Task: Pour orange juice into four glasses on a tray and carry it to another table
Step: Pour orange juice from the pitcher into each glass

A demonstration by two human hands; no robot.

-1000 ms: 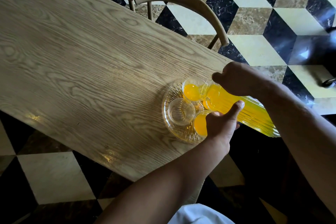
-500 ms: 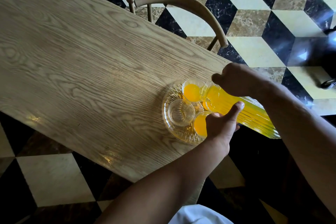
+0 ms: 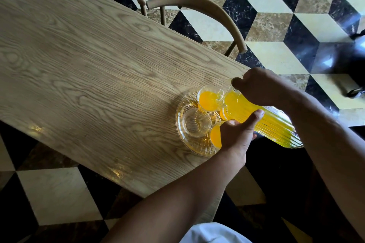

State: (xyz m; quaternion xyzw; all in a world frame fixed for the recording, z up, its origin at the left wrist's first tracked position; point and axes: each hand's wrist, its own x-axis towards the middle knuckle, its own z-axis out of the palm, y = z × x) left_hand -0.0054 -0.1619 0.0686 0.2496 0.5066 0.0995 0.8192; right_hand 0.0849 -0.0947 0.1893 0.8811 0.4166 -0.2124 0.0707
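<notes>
A round clear glass tray [image 3: 189, 146] sits near the right corner of the wooden table [image 3: 88, 61]. On it stand an empty glass [image 3: 196, 122], a glass of orange juice at the far side [image 3: 208, 98], and another juice-filled glass [image 3: 214, 135] partly under my left hand. A ribbed glass pitcher [image 3: 274, 124] of orange juice lies tilted with its mouth over the tray's right side, hiding a glass beneath it. My right hand [image 3: 260, 87] grips the pitcher's top. My left hand [image 3: 237, 134] presses its thumb against the pitcher's side from below.
Two curved wooden chair backs [image 3: 199, 4] stand along the table's far edge. The floor is a black, cream and brown cube-pattern tile [image 3: 276, 25]. The tray lies close to the table's near edge. A dark object [image 3: 353, 92] rests on the floor at right.
Almost nothing differs. Both hands stay on the tilted pitcher over the tray's right side, and the view has shifted only slightly.
</notes>
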